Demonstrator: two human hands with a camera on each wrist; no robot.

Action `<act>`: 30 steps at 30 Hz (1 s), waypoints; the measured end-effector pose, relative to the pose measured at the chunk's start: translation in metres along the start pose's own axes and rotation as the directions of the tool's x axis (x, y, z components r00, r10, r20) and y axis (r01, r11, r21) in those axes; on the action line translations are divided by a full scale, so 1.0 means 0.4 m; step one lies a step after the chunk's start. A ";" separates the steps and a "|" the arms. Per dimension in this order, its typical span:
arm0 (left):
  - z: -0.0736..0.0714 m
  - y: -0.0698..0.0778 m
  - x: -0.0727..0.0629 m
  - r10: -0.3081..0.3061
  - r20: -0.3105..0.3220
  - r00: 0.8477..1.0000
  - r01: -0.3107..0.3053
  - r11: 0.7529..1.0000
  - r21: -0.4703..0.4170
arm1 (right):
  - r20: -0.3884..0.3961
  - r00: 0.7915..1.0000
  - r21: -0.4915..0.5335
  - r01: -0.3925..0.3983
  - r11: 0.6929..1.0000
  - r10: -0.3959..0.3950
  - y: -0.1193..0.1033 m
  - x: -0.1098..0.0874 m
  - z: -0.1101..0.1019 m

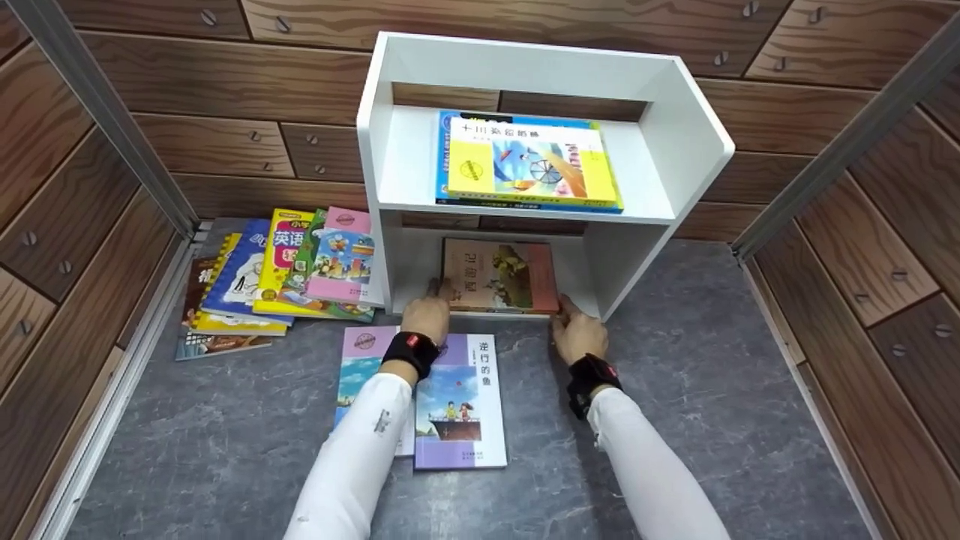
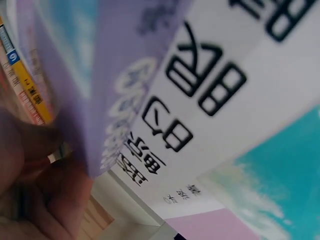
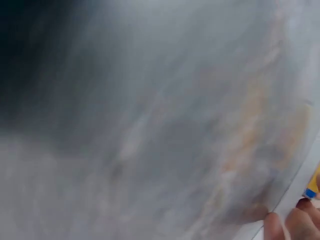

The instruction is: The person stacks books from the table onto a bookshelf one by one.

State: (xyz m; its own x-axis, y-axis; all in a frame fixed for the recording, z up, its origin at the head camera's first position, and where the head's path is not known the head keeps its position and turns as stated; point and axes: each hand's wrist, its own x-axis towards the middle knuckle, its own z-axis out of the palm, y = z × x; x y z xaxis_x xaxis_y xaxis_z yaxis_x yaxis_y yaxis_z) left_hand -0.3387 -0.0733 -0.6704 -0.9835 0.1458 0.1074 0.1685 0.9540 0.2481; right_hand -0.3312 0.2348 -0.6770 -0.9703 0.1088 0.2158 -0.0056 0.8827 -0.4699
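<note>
On the lower shelf lies a brownish-orange book (image 1: 499, 277) with a green picture, flat on other books whose spines (image 2: 22, 75) show in the left wrist view. My left hand (image 1: 426, 319) touches its left side near the front corner. At the opposite front corner my right hand (image 1: 581, 335) rests its fingertips against the book. The left wrist view shows the fingers of the left hand (image 2: 45, 195) partly behind a purple-and-white book (image 1: 461, 405). Right-hand fingers (image 3: 300, 225) appear at the lower right of the blurred right wrist view, beside a yellow-and-blue spine end (image 3: 311, 190).
The white two-tier shelf (image 1: 701, 142) stands against the wood-patterned wall. Its upper tier holds a yellow book (image 1: 532, 161) on blue ones. A pink-and-blue book (image 1: 356, 382) lies under my left forearm. Left of the shelf, several books overlap, including a blue one (image 1: 236, 277).
</note>
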 end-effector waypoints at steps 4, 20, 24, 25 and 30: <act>-0.046 -0.014 -0.007 -0.041 0.179 0.983 0.079 0.974 -0.212 | 0.094 0.993 0.072 -0.073 0.995 0.066 0.001 0.000 -0.016; -0.144 -0.063 -0.152 -0.048 0.190 0.981 0.134 0.873 -0.469 | 0.358 0.934 0.324 -0.119 0.939 -0.005 0.056 -0.096 -0.040; -0.093 -0.081 -0.166 0.020 0.118 0.993 0.026 0.928 -0.372 | 0.342 0.938 0.326 -0.059 0.944 -0.059 0.049 -0.140 -0.041; -0.090 -0.081 -0.173 0.036 0.117 0.992 0.008 0.934 -0.357 | 0.336 0.938 0.327 -0.037 0.944 -0.079 0.043 -0.154 -0.045; -0.153 -0.033 -0.220 0.063 0.189 0.980 0.004 0.942 -0.334 | 0.317 0.931 0.325 0.072 0.943 -0.180 -0.026 -0.245 -0.086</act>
State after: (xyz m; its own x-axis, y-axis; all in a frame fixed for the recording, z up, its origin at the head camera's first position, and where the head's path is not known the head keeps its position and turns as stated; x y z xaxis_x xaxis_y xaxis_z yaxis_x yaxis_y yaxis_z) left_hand -0.2502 -0.1147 -0.6242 -0.9655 0.2530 -0.0614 0.1774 0.8120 0.5561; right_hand -0.2275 0.2308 -0.6638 -0.9791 -0.2027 0.0149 -0.1539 0.6915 -0.7058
